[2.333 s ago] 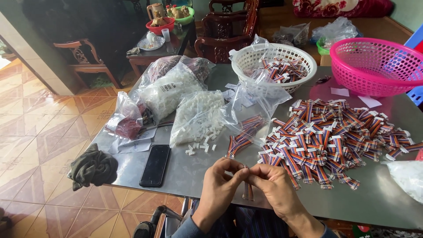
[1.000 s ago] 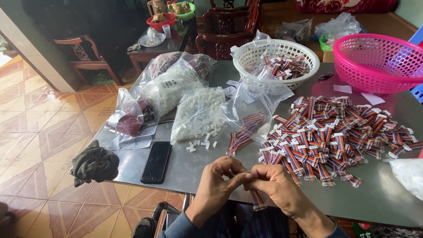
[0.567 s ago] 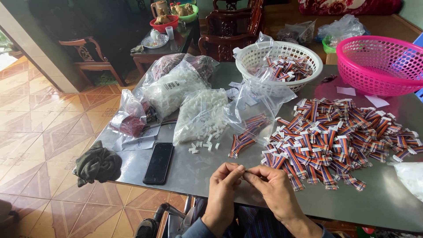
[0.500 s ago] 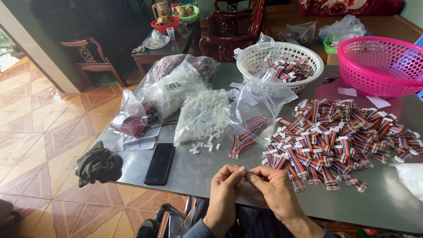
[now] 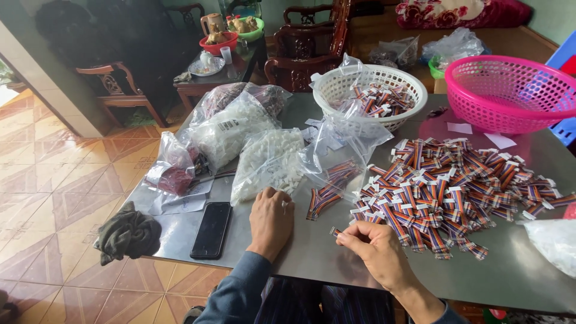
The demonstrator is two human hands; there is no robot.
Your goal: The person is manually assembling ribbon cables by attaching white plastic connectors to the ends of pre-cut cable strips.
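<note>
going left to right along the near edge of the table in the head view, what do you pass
dark cloth → black phone → left hand → right hand → pile of striped ribbon cables → clear plastic bag

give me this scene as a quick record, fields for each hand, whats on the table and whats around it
left hand: reaching to the bag of small white connectors, one white piece at its fingertips
right hand: pinching a striped ribbon cable
table: grey, reflective
cable pile: loose, in front of the right hand
baskets: white basket holding cables; pink basket
near left edge: black phone, dark cloth
</note>
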